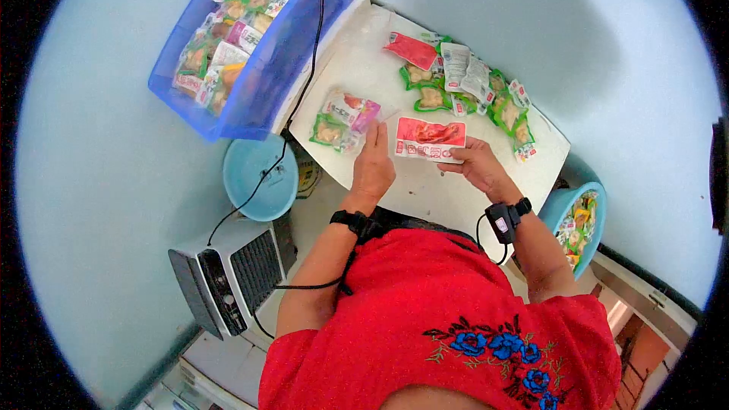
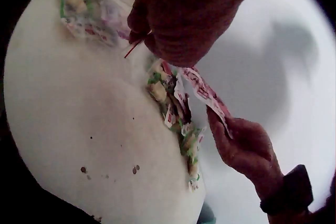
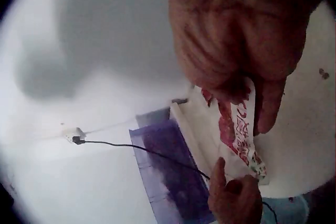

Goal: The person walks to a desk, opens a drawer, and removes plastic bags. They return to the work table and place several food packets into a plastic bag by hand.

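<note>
My right hand (image 1: pixel 486 169) pinches a flat red-and-white printed packet (image 1: pixel 430 139) by its right end, over the white table (image 1: pixel 414 190). A red food picture and large characters show on the packet's face. My left hand (image 1: pixel 373 167) is to its left, apart from it, fingertips overlapping the pink edge of a clear bag (image 1: pixel 338 125) that contains smaller food packs. In the left wrist view, a thin red strip (image 2: pixel 131 50) sticks out between the left hand's finger and thumb; its other end is hidden by the hand.
Behind the hands, several green-edged food packs (image 1: pixel 433 99) and another red packet (image 1: pixel 412 51) lie along the wall. A blue crate (image 1: pixel 254 99) of filled bags stands at left. Blue basins (image 1: pixel 260 182) flank the table, the right basin (image 1: pixel 600 216) full. A black cable (image 1: pixel 311 68) hangs before the crate.
</note>
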Demonstrator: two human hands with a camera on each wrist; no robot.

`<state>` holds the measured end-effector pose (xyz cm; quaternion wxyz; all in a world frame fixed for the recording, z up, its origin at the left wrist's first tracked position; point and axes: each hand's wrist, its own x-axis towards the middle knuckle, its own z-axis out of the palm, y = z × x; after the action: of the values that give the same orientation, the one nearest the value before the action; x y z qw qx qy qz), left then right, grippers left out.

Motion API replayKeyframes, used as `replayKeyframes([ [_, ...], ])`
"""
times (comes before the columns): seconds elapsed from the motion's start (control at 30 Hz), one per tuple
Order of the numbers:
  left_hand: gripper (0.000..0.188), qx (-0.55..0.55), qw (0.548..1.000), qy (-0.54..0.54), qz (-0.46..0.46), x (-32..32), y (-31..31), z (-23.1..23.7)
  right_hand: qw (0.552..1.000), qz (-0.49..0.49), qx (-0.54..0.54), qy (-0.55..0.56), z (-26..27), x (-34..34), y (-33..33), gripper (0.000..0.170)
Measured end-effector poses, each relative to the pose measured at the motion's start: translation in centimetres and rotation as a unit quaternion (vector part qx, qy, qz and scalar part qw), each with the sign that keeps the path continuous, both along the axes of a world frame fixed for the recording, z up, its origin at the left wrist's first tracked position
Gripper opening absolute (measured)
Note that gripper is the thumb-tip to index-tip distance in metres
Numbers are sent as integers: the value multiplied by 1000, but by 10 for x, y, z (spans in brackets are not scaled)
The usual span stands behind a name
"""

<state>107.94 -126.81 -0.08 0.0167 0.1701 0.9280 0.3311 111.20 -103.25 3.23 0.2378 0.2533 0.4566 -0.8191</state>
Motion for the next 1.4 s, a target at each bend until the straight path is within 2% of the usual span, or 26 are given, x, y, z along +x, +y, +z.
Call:
replayKeyframes([
  [0.27,67,-7,1000,25,-11,3,7,11,996,24,-85,-19,-22,-7,-39,34],
  [0.43,68,18,999,-35,-19,4,9,19,990,1,-142,12,-25,-20,-74,30],
  [0.53,68,16,999,-42,-27,5,10,21,989,50,-134,31,-53,-30,-92,27],
  [0.63,65,23,999,-26,-30,4,6,11,986,54,-157,-1,-86,-43,-110,26],
  [0.73,62,25,999,29,-33,5,1,0,976,34,-213,-14,-63,-58,-126,27],
  [0.83,59,16,997,60,-40,2,-1,-1,986,51,-161,-11,-76,-51,-128,23],
  [0.93,58,11,996,75,-40,-1,-5,-5,988,122,-86,-27,-55,-63,-136,24],
  [0.97,58,12,996,80,-38,-2,-6,-7,969,209,67,112,-73,-66,-135,23],
  [1.0,58,21,996,77,-36,-2,-6,-6,901,288,215,245,-107,-70,-133,22],
  [1.07,57,40,996,70,-31,-4,-7,1,856,285,295,313,-163,-70,-133,20],
  [1.1,57,43,997,55,-30,-4,-7,4,914,212,234,255,-184,-68,-133,19],
  [1.17,58,49,998,27,-30,-3,-6,8,930,157,216,251,-187,-69,-132,17],
  [1.2,58,54,998,29,-31,-3,-6,8,898,177,261,306,-174,-72,-130,16],
  [1.27,58,64,997,29,-34,-3,-8,7,876,205,282,334,-153,-74,-133,15],
  [1.33,64,45,998,-12,-43,-4,-12,1,902,223,236,285,-144,-77,-138,15],
  [1.4,67,42,998,-27,-48,-4,-14,-1,921,194,165,293,-157,-76,-139,15],
])
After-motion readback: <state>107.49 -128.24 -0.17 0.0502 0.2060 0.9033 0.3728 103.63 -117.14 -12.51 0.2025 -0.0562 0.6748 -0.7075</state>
